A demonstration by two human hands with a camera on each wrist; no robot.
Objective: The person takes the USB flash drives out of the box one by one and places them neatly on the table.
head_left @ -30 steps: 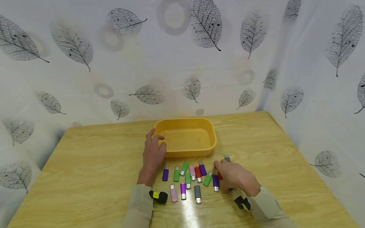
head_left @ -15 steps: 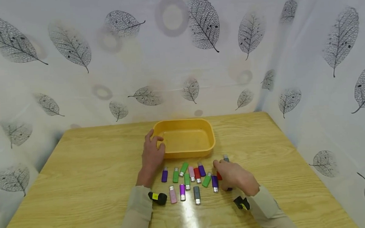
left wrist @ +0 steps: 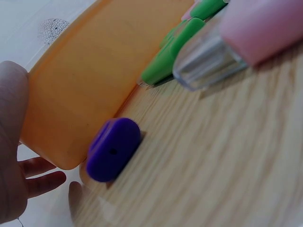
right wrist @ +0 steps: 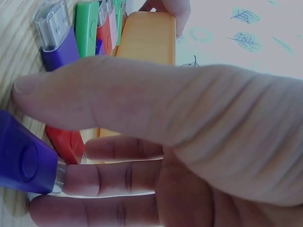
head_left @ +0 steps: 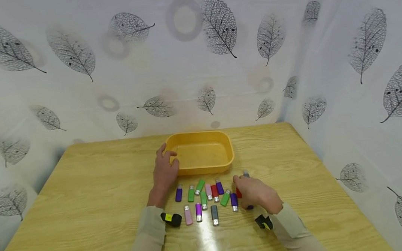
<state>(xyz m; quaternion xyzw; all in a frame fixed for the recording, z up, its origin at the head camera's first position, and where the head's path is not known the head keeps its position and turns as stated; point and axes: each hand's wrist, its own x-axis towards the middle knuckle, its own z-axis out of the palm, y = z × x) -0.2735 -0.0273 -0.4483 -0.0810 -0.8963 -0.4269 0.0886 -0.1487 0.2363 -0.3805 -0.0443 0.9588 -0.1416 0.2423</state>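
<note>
My left hand (head_left: pixel 164 170) holds the left front corner of a yellow-orange plastic bin (head_left: pixel 203 170). Its thumb lies along the bin's wall (left wrist: pixel 94 80) in the left wrist view, with fingers past the corner. Over the right end of a spread of USB flash drives is my right hand (head_left: pixel 258 192), palm down. In the right wrist view, its thumb and extended fingers stand apart around a red flash drive (right wrist: pixel 66 144). A purple flash drive (right wrist: pixel 28 156) lies by the fingertips; whether they touch it, I cannot tell. A grey flash drive (head_left: pixel 245 173) shows beyond the knuckles.
Between the hands lie several flash drives, among them a green one (head_left: pixel 191 193), a pink one (head_left: pixel 188 215), a grey one (head_left: pixel 214 214) and a purple one (head_left: pixel 234 202). They rest on a wood-grain table (head_left: pixel 99 197). A leaf-printed curtain (head_left: pixel 185 66) hangs behind.
The whole head view has shifted slightly, so everything sits a little farther left. Both hands and the flash drives keep nearly the same places relative to each other.
</note>
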